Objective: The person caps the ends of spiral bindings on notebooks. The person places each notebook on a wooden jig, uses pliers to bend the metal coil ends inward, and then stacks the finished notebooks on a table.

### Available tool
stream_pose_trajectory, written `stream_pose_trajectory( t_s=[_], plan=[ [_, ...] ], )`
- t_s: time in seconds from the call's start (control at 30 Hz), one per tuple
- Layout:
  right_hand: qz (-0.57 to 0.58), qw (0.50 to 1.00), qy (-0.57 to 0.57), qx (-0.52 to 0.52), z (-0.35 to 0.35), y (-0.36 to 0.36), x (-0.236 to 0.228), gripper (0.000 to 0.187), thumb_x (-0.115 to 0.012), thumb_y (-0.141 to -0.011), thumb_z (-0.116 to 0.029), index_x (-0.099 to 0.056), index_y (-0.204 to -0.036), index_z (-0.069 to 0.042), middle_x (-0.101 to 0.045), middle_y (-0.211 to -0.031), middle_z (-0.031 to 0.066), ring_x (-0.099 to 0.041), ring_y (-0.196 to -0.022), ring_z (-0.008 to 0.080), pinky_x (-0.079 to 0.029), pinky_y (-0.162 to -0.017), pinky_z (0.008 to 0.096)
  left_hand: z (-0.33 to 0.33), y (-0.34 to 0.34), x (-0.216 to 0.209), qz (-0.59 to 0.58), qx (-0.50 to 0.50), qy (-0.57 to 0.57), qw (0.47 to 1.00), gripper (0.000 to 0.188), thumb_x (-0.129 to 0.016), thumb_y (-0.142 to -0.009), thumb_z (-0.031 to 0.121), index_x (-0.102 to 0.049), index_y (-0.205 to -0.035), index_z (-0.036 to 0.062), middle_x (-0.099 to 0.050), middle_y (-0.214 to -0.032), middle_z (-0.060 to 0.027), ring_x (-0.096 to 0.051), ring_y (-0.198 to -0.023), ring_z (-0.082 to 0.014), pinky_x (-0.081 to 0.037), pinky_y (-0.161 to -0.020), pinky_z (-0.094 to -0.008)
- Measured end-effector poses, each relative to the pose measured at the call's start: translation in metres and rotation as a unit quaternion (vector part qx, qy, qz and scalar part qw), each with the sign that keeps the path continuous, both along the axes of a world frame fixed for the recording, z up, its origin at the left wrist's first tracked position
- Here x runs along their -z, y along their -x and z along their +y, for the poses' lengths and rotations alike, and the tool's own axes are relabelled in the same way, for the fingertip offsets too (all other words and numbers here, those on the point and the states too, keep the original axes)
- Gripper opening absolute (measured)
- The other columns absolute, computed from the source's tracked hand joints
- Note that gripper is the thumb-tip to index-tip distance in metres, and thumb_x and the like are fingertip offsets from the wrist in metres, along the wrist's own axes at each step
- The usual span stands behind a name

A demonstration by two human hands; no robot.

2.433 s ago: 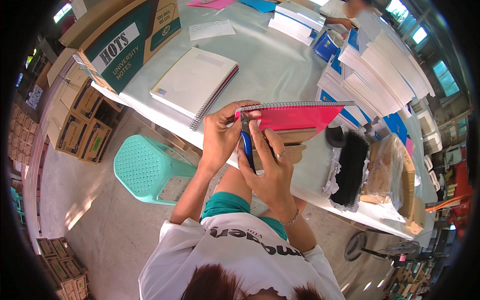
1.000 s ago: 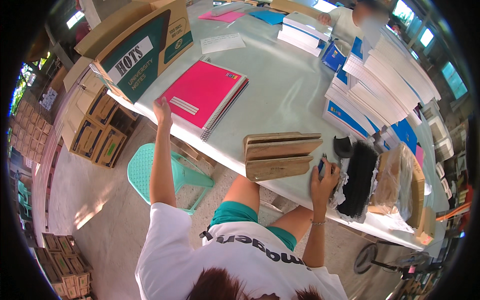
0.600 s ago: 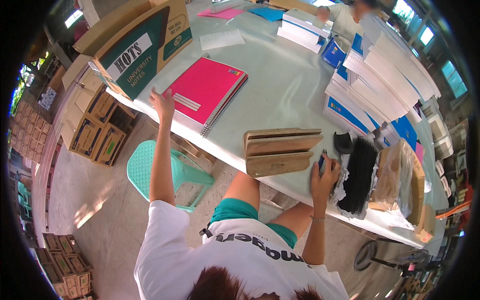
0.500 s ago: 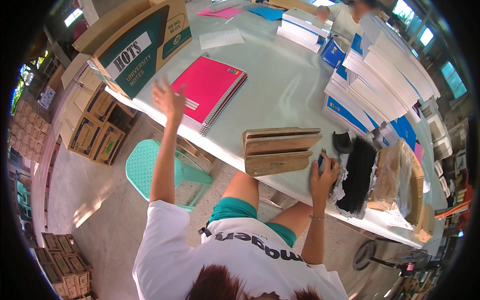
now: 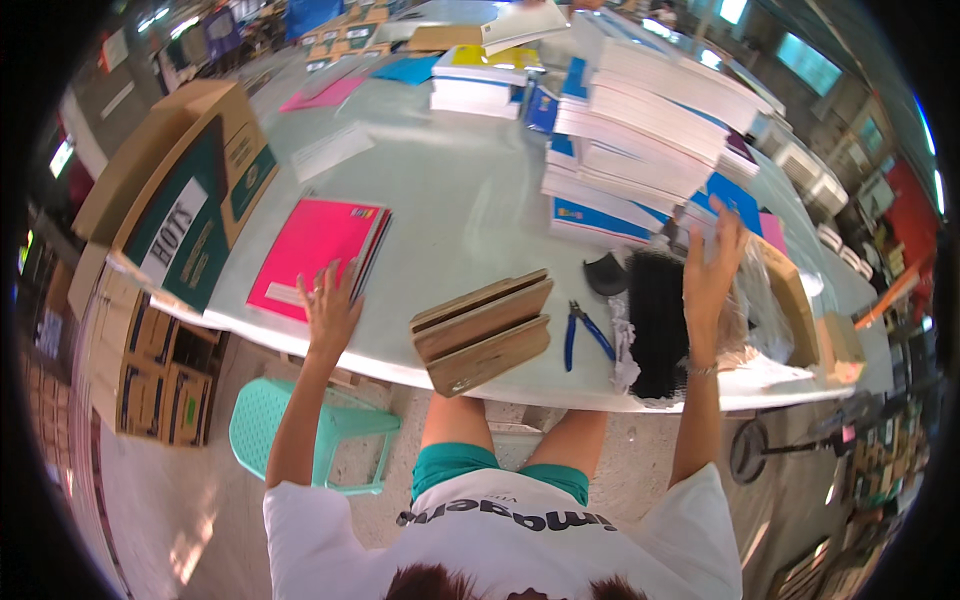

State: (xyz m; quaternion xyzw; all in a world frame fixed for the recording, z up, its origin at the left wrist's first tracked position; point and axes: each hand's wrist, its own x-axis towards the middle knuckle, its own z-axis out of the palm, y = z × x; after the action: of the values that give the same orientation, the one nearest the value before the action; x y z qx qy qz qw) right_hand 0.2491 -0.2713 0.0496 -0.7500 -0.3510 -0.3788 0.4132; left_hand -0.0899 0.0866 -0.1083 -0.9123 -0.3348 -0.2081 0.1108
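Observation:
My left hand [image 5: 333, 310] rests with its fingers spread over the near edge of a pink-red spiral notebook [image 5: 322, 245], which lies at the left of the table. On the right, my right hand [image 5: 713, 265] is stretched out open above a bundle of black binding coils [image 5: 655, 325], close to the stacked notebooks, and nothing shows in its grasp. Blue-handled cutting pliers [image 5: 585, 335] lie on the table left of the coils. Between my hands stands a slotted wooden block [image 5: 480, 330]. A small black curved piece [image 5: 604, 274] sits behind the pliers.
Tall stacks of white page blocks with blue covers [image 5: 650, 130] fill the far right. An opened cardboard carton [image 5: 190, 210] stands at the left. A box with clear plastic [image 5: 775, 310] is beyond the coils. A green stool [image 5: 320, 430] stands below the table edge.
My right hand has let go of the pliers and moved up past the coils toward the stacks. My left hand has come down onto the notebook. The whole view has swung.

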Motion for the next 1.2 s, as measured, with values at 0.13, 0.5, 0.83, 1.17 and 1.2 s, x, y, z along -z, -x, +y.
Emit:
stream_pose_trajectory(
  t_s=[0.13,0.5,0.83,1.17,1.2],
  plan=[
    [-0.079,0.994,-0.063,0.033,-0.009,-0.026,-0.071,0.028,-0.061,-0.092,-0.012,-0.062,-0.119,-0.006,-0.056,-0.119,0.0136,-0.053,-0.112,0.0279,-0.040,-0.098,0.0376,0.012,0.011,-0.001,0.007,0.019,-0.012,1.000,0.073,-0.072,-0.079,0.029,-0.039,-0.143,0.0222,-0.044,-0.137,-0.0065,-0.044,-0.127,-0.0249,-0.013,-0.115,-0.0605],
    [-0.165,0.984,-0.017,-0.068,0.042,-0.074,-0.145,0.032,-0.061,-0.088,-0.007,-0.063,-0.120,-0.010,-0.062,-0.118,0.0148,-0.056,-0.112,0.0329,-0.043,-0.096,0.0398,-0.068,-0.006,-0.061,-0.195,0.305,0.522,0.773,0.079,-0.079,-0.077,0.023,-0.037,-0.142,0.0026,-0.043,-0.141,-0.0177,-0.037,-0.134,-0.0296,-0.025,-0.114,-0.0399],
    [-0.065,0.974,0.185,-0.117,0.054,-0.118,-0.171,0.031,-0.059,-0.089,-0.007,-0.063,-0.119,-0.009,-0.066,-0.116,0.0139,-0.060,-0.106,0.0347,-0.046,-0.092,0.0397,-0.082,-0.039,-0.056,-0.177,0.262,0.563,0.764,0.050,-0.079,-0.075,0.008,-0.054,-0.118,0.0020,-0.067,-0.105,-0.0113,-0.060,-0.102,-0.0172,-0.047,-0.092,-0.0318],
    [-0.140,0.986,0.069,-0.051,0.069,-0.125,-0.156,0.020,-0.061,-0.084,-0.001,-0.066,-0.104,0.001,-0.066,-0.101,0.0205,-0.063,-0.093,0.0381,-0.049,-0.081,0.0394,-0.070,-0.060,-0.053,-0.171,0.274,0.594,0.737,0.047,-0.076,-0.077,0.003,-0.055,-0.119,0.0037,-0.067,-0.105,-0.0090,-0.059,-0.105,-0.0169,-0.044,-0.096,-0.0317],
    [-0.146,0.986,0.054,-0.056,0.070,-0.126,-0.157,0.020,-0.062,-0.084,-0.001,-0.066,-0.103,0.002,-0.066,-0.100,0.0208,-0.064,-0.091,0.0379,-0.049,-0.080,0.0390,-0.073,-0.060,-0.053,-0.183,0.282,0.577,0.744,0.050,-0.075,-0.077,0.002,-0.054,-0.122,0.0045,-0.065,-0.108,-0.0089,-0.058,-0.108,-0.0180,-0.043,-0.097,-0.0320]
  ],
)
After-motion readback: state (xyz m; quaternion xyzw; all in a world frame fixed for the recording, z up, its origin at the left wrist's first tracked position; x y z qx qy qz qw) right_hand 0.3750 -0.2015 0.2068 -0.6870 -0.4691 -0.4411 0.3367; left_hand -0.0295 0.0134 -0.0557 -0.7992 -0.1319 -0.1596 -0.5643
